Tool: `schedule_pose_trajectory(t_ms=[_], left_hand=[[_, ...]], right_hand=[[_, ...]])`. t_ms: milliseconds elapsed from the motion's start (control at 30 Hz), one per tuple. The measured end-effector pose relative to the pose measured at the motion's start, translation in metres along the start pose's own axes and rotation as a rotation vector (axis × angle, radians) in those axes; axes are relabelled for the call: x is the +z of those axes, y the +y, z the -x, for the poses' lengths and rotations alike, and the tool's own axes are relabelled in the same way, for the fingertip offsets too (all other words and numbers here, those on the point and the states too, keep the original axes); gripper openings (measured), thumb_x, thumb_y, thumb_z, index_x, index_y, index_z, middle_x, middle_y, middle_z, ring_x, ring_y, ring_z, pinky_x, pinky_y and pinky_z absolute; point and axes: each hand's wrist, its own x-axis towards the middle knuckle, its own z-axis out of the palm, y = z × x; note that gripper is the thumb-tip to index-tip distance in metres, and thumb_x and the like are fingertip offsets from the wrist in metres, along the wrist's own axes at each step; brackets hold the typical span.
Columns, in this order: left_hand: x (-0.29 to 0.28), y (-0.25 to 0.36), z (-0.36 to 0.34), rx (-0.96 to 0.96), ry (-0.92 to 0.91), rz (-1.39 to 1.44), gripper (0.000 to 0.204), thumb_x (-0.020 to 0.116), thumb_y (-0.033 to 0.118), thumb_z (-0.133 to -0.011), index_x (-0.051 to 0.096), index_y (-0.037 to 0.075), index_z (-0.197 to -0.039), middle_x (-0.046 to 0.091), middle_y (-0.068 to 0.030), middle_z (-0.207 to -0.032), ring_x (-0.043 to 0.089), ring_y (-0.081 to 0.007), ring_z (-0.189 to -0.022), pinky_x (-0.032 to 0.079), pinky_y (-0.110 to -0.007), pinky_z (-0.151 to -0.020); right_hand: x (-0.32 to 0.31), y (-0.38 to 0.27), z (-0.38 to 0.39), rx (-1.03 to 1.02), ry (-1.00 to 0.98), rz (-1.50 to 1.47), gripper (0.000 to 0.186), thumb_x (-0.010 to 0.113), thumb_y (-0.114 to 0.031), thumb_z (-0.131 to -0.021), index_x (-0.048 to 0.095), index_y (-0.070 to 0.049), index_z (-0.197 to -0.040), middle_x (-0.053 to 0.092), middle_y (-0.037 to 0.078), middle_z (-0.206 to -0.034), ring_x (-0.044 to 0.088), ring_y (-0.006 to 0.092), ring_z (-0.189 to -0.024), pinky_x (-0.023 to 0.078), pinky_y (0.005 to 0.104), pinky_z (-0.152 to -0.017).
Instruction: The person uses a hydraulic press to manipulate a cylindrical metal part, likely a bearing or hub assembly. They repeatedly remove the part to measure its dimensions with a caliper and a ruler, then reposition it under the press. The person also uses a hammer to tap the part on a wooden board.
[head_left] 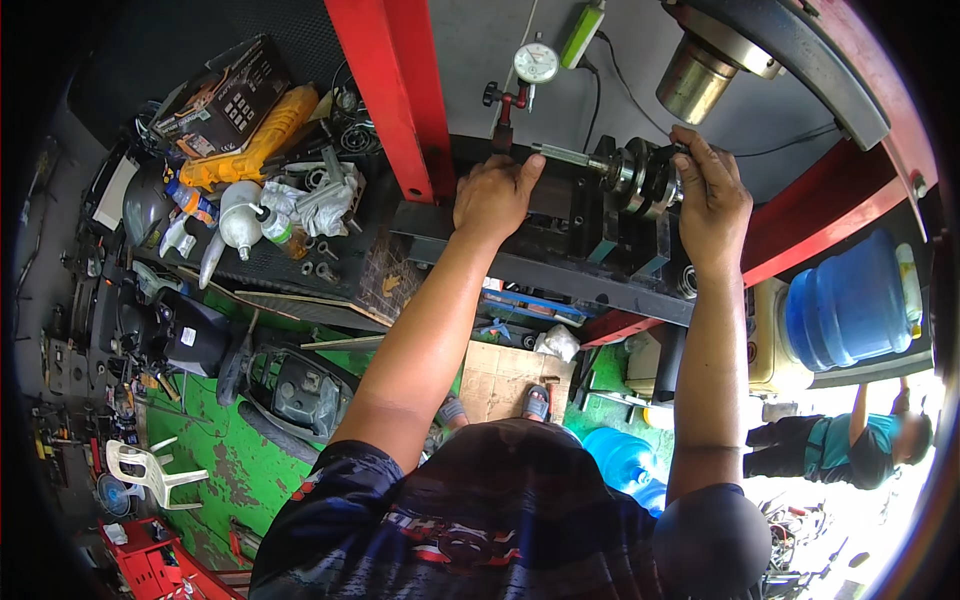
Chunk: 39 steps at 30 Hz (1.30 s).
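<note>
A metal crankshaft (640,180) lies across dark upright supports (604,232) on a black steel beam, its thin shaft end pointing left. At its right end, my right hand (714,200) has its fingers and thumb curled on the shaft. My left hand (494,196) is closed at the foot of a dial gauge stand (506,128), beside the shaft's left tip. The hand hides the stand's base. Above it sits a round white dial gauge (536,63), held by a red clamp. The gauge's stem is apart from the crankshaft.
Red press posts (395,90) flank the beam (560,270); a metal cylinder (695,82) hangs above right. At left, a bench holds a box (225,100), bottles (278,228) and loose parts. A blue water jug (840,300) stands at right. Another person (835,445) is in the right background.
</note>
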Motion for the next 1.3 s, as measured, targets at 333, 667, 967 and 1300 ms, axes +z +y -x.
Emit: schedule_pose_trajectory(t_ms=[333, 667, 967, 1300], left_hand=[[0.000, 0.002, 0.000, 0.002, 0.008, -0.016, 0.079, 0.029, 0.063, -0.107, 0.078, 0.003, -0.092, 0.070, -0.0135, -0.121, 0.065, -0.0391, -0.110, 0.050, -0.052, -0.094], [-0.001, 0.002, 0.001, -0.015, -0.006, -0.012, 0.082, 0.027, 0.065, -0.106, 0.078, 0.003, -0.092, 0.069, -0.0129, -0.123, 0.064, -0.0387, -0.113, 0.049, -0.052, -0.096], [-0.001, 0.002, 0.000, -0.017, -0.006, 0.005, 0.080, 0.028, 0.065, -0.106, 0.078, 0.003, -0.092, 0.069, -0.0130, -0.123, 0.064, -0.0383, -0.113, 0.048, -0.052, -0.096], [-0.001, 0.002, 0.000, -0.016, -0.007, -0.014, 0.079, 0.029, 0.064, -0.107, 0.078, 0.004, -0.094, 0.070, -0.0134, -0.123, 0.064, -0.0388, -0.113, 0.049, -0.052, -0.096]], right_hand=[[0.011, 0.018, 0.002, -0.039, -0.081, 0.079, 0.028, 0.068, -0.011, -0.096, 0.075, -0.009, -0.123, 0.073, 0.011, -0.114, 0.064, 0.0298, -0.110, 0.049, 0.0384, -0.100], [0.004, 0.001, 0.001, 0.155, -0.020, -0.229, 0.026, 0.062, -0.010, -0.104, 0.071, -0.006, -0.128, 0.074, 0.014, -0.111, 0.071, 0.0176, -0.105, 0.052, 0.0307, -0.095], [0.002, 0.001, 0.001, 0.088, 0.017, -0.170, 0.027, 0.065, -0.009, -0.101, 0.071, -0.007, -0.127, 0.075, 0.011, -0.109, 0.071, 0.0157, -0.103, 0.053, 0.0295, -0.093], [0.003, 0.002, 0.001, 0.106, 0.016, -0.175, 0.027, 0.065, -0.008, -0.101, 0.072, -0.009, -0.127, 0.075, 0.010, -0.109, 0.070, 0.0153, -0.103, 0.052, 0.0288, -0.093]])
